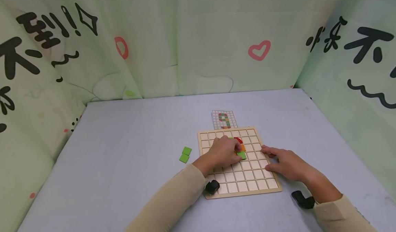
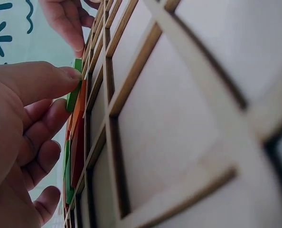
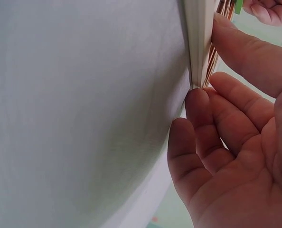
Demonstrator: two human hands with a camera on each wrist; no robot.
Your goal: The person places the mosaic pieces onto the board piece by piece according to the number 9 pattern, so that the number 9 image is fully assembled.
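In the left wrist view, close up, the left hand (image 2: 15, 128) pinches a green tile (image 2: 73, 99) over the middle of the grid board (image 1: 260, 184); probably light, stiff and smooth, the tile should hold best by opposite edges. The right hand (image 1: 289, 163) rests, unclenched, at the board's three o'clock edge; two loose green tiles (image 1: 184, 157) lie beyond nine o'clock.

wooden grid board (image 1: 251, 185) lies on white table (image 1: 123, 163). left hand (image 1: 224, 152) is above board, fingertips at green tile (image 1: 242, 155); red piece (image 1: 238, 140) and orange piece (image 1: 243, 147) lie on board, just beside this hand. right hand (image 1: 289, 162) touches right edge of board. at far edge of board: pattern card (image 1: 224, 120) with small coloured squares. left of board, apart from it: two loose tiles (image 1: 186, 151), also green. behind board, beyond table: pale green curtain (image 1: 198, 36) with red hearts, black characters.
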